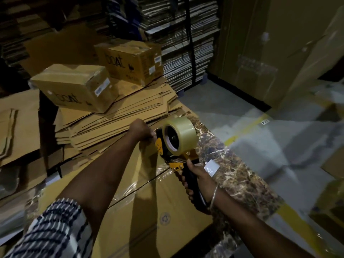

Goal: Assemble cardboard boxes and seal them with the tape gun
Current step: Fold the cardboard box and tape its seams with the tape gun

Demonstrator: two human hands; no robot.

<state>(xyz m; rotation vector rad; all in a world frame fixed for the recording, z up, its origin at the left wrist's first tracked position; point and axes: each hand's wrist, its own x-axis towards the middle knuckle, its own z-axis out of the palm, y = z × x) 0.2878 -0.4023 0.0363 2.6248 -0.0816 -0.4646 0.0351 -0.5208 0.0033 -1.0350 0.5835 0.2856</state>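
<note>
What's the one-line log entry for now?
right hand: grips tape gun | left hand: holds box far edge | seam part-taped

Flattened cardboard stack (115, 123) and two sealed boxes (74, 86) block the far side; the marble ledge (232, 174) lies bare.

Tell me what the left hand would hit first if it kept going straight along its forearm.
Probably the stack of flattened cartons: the left hand already points at its near edge, beside the tape gun. Depth is unclear.
</note>
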